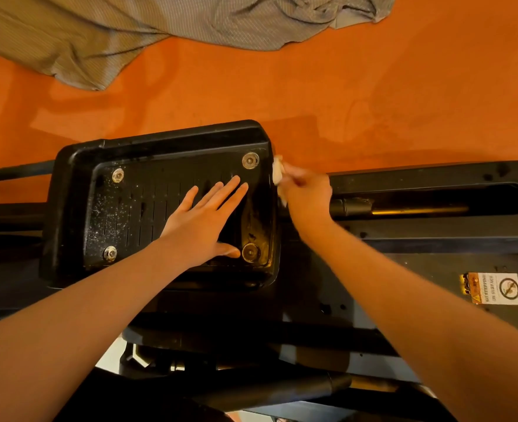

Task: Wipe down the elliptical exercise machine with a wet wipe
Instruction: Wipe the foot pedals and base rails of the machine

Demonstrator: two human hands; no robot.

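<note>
The left hand lies flat with fingers spread on the black foot pedal, apparently to steady it. The right hand has its grip pinching the wet wipe against the pedal's outer edge, likely because that side is being scrubbed.

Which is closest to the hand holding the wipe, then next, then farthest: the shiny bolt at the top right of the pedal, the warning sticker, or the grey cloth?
From the right hand:
1. Bolt, just left.
2. Warning sticker, lower right.
3. Grey cloth, far at top.
</note>
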